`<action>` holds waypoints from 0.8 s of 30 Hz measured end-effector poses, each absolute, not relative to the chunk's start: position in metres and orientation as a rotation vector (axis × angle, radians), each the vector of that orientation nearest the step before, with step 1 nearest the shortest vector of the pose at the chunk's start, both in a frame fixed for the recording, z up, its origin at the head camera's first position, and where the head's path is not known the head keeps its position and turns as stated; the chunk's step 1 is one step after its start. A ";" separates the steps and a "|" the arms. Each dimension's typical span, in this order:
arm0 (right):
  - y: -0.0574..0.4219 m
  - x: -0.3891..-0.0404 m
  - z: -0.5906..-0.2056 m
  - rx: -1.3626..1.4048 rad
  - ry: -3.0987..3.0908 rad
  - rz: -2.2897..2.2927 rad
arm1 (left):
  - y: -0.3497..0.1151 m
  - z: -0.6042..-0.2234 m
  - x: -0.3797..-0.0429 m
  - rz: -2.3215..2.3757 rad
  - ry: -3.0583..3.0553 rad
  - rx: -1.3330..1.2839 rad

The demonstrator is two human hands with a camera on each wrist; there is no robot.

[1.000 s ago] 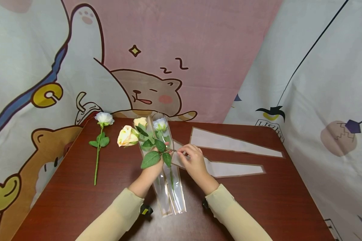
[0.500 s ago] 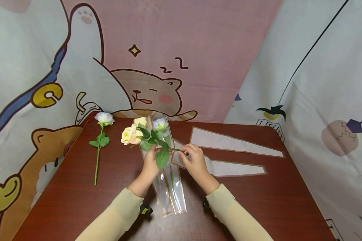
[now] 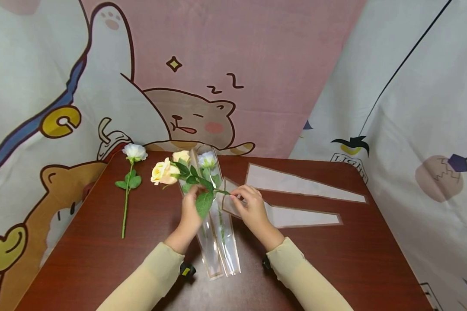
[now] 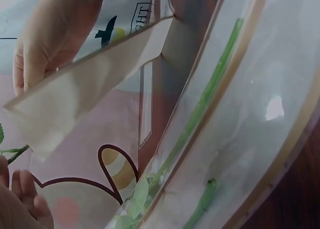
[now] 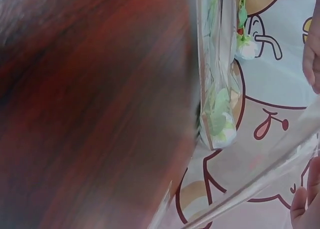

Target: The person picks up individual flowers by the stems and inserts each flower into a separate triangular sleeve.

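Observation:
In the head view my left hand (image 3: 191, 209) grips the leafy stem of a cream rose (image 3: 165, 172), whose bloom points left. The stem runs rightward to the mouth of a clear flower sleeve (image 3: 303, 217) with a tan border. My right hand (image 3: 252, 208) pinches that sleeve near its wide end. From the left wrist view, the stem tip (image 4: 20, 151) overlaps the sleeve's edge, below the right hand's fingers. Beneath my left hand lie two filled sleeves (image 3: 227, 255), one with a pale blue rose (image 3: 207, 160), the other with a cream rose (image 3: 180, 157).
A white rose (image 3: 134, 152) with a green stem lies at the left of the brown table (image 3: 89, 259). Another flat sleeve (image 3: 295, 183) lies at the back right. A cartoon-printed cloth (image 3: 257, 65) hangs behind the table.
My left hand has shifted slightly left and turned the rose, so its leaves lie differently and the stem now slants down toward the sleeve's mouth. My right hand has stayed nearly in place.

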State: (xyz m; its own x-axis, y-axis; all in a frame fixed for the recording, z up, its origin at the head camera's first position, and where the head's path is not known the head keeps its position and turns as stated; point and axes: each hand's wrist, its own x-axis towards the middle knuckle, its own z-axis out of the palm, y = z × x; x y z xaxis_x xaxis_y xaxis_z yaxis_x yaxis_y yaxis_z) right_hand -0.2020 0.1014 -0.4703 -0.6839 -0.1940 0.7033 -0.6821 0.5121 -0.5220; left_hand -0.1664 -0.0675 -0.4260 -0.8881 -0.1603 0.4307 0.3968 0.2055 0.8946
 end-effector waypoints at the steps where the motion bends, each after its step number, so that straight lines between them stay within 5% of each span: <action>1: 0.101 -0.202 -0.470 0.712 -2.173 1.104 | -0.068 -0.425 -0.166 -1.655 -2.077 -0.224; 14: 0.097 -0.202 -0.461 0.728 -2.124 1.102 | -0.083 -0.494 -0.204 -1.574 -2.130 -0.410; 24: 0.100 -0.201 -0.465 0.657 -2.176 1.064 | -0.071 -0.443 -0.179 -2.056 -2.087 -0.119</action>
